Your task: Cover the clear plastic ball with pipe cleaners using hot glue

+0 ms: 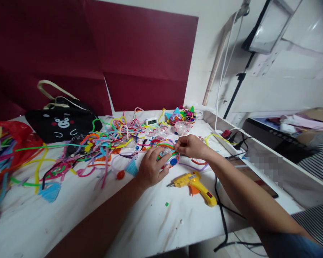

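My left hand (pixel 151 167) curls around a round, colourful craft piece (pixel 173 160) on the table, with bands of pipe cleaner and a blue round spot on its side. At the piece's upper right edge, the fingertips of my right hand (pixel 190 146) are pinched together; whatever sits between them is too small to make out. Just in front of the piece lies a yellow hot glue gun (pixel 195 184) with an orange trigger, its nozzle to the left. Light-blue triangles (pixel 131 167) and a red-orange pompom (pixel 120 175) are left of my left hand.
Tangled pipe cleaners (pixel 121 134) cover the table's left and back. Behind my hands stand decorated cat-like figures (pixel 190 116), clear plastic balls (pixel 182 127) and a small digital clock (pixel 151 122). A black bag (pixel 61 125) is at back left. Cables (pixel 223 218) run on the right.
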